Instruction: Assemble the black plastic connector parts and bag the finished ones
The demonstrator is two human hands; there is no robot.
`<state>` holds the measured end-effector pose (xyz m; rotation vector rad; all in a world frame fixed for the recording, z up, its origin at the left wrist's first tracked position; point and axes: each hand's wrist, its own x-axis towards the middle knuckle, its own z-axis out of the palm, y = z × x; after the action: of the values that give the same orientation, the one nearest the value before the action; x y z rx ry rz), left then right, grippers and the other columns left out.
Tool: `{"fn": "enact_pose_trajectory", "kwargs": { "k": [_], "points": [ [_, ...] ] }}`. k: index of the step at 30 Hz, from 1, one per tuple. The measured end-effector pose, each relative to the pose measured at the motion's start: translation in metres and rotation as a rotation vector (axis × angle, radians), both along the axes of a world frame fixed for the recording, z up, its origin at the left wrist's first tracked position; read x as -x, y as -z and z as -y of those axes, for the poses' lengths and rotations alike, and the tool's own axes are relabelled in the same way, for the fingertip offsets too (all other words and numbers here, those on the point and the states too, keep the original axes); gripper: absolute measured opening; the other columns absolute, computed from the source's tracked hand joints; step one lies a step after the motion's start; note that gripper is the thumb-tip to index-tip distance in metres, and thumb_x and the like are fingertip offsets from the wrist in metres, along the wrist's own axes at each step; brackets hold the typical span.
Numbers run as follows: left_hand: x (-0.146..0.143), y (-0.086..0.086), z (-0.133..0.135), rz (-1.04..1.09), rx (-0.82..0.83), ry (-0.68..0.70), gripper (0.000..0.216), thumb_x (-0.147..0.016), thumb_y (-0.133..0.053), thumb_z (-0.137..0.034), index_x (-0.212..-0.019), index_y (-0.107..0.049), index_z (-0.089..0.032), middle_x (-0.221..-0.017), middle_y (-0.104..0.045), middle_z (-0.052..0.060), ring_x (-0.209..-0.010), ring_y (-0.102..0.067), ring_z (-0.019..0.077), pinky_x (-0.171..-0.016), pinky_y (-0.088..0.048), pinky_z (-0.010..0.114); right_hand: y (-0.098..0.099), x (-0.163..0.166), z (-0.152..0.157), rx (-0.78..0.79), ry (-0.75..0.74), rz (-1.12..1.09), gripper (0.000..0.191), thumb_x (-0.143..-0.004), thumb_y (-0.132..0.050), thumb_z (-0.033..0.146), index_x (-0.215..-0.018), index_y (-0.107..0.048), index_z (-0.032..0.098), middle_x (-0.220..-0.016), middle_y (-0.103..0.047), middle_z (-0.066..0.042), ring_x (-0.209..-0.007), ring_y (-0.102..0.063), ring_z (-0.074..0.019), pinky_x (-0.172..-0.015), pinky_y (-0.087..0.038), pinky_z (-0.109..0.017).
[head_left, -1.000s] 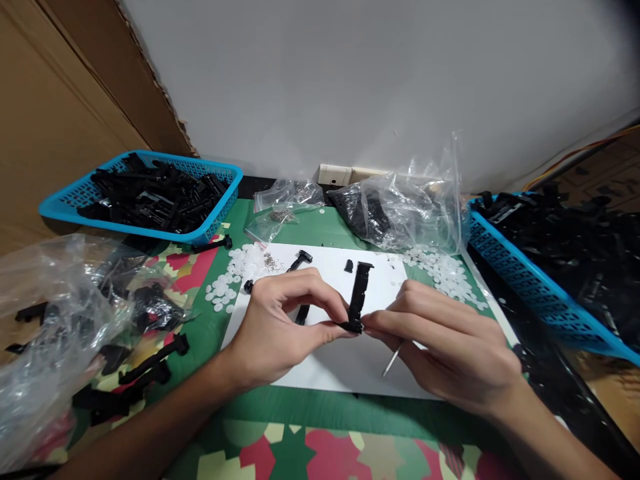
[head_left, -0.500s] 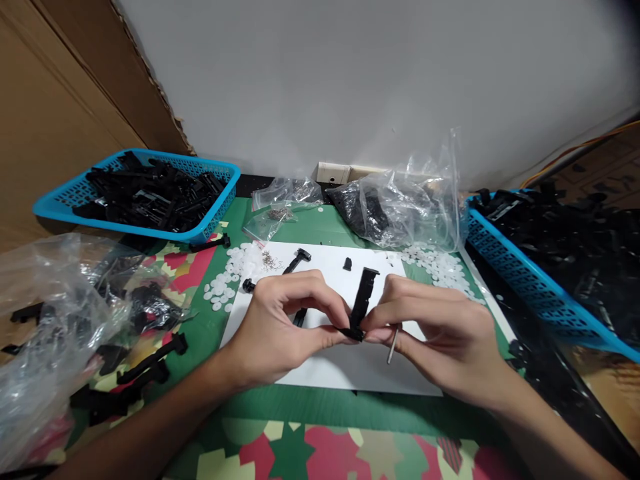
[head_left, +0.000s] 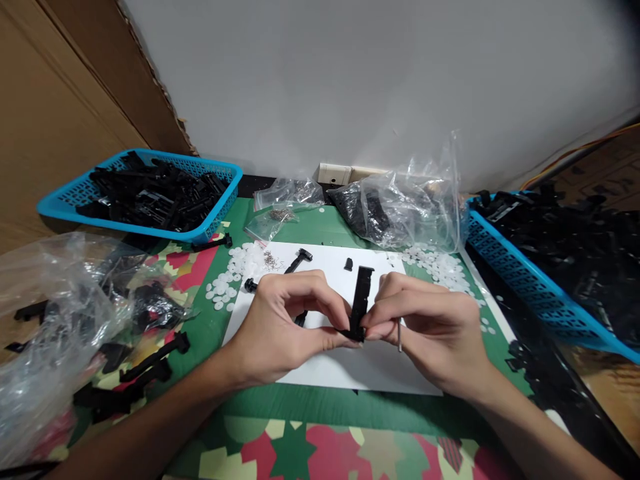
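Between my two hands a long black plastic part [head_left: 361, 300] stands nearly upright above a white sheet [head_left: 325, 370]. My left hand [head_left: 295, 320] pinches its lower end between thumb and forefinger. From the other side, the fingertips of my right hand [head_left: 430, 327] press on the same lower end. A thin metal rod [head_left: 399, 335] pokes out below the right fingers; its other end is hidden in that hand. Behind lies a small black piece [head_left: 349, 264] on the sheet. Another black part [head_left: 299, 261] lies partly hidden behind my left hand.
Blue baskets of black parts stand at the left [head_left: 215, 223] and right [head_left: 530, 280]. White plastic discs [head_left: 223, 283] and small metal pieces [head_left: 273, 261] lie beside the sheet. Clear bags [head_left: 400, 207] sit along the wall; another bag [head_left: 65, 333] and loose black parts [head_left: 155, 357] lie left.
The black part has turned a little more upright between my fingers. My right hand has shifted slightly left, and the metal rod now points straighter down.
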<state>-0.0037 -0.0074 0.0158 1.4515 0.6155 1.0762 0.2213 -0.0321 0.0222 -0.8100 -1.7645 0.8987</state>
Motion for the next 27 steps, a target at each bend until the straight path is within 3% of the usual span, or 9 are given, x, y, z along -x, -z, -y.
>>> {"fn": "enact_pose_trajectory", "kwargs": {
  "k": [9,14,22,27],
  "points": [
    [-0.002,-0.001,-0.001,0.062,0.109,0.038,0.034,-0.058,-0.104,-0.025,-0.074,-0.075,-0.016,-0.075,-0.072,0.004,-0.070,-0.070,0.0149,-0.067,-0.062,0.025,0.003,0.005,0.000,0.006,0.005,-0.087,0.002,-0.090,-0.084,0.022,-0.087,-0.083,0.021,-0.074,-0.073,-0.004,-0.064,-0.062,-0.0145,-0.058,-0.049,-0.028],
    [-0.002,0.000,0.000,0.108,0.123,0.069,0.033,-0.056,-0.103,-0.017,-0.075,-0.076,-0.016,-0.077,-0.071,0.002,-0.071,-0.070,0.0134,-0.068,-0.061,0.023,-0.002,0.007,0.000,0.002,-0.004,-0.104,0.003,-0.087,-0.086,0.021,-0.085,-0.084,0.020,-0.073,-0.075,-0.004,-0.062,-0.063,-0.0137,-0.056,-0.049,-0.026],
    [-0.002,-0.004,0.001,0.119,0.130,0.072,0.030,-0.061,-0.102,-0.019,-0.075,-0.076,-0.017,-0.077,-0.071,0.004,-0.074,-0.073,0.0167,-0.070,-0.064,0.026,-0.007,0.005,0.001,0.011,-0.020,-0.100,0.002,-0.087,-0.086,0.021,-0.087,-0.084,0.021,-0.072,-0.075,-0.004,-0.061,-0.063,-0.0138,-0.055,-0.051,-0.026],
    [-0.001,-0.004,0.002,0.135,0.137,0.091,0.025,-0.065,-0.098,-0.008,-0.075,-0.076,-0.018,-0.078,-0.070,0.003,-0.078,-0.075,0.0165,-0.073,-0.065,0.025,-0.008,0.003,0.004,0.004,-0.046,-0.079,0.008,-0.088,-0.081,0.015,-0.093,-0.083,0.021,-0.075,-0.074,-0.004,-0.061,-0.062,-0.0138,-0.055,-0.048,-0.027]
  ]
}}
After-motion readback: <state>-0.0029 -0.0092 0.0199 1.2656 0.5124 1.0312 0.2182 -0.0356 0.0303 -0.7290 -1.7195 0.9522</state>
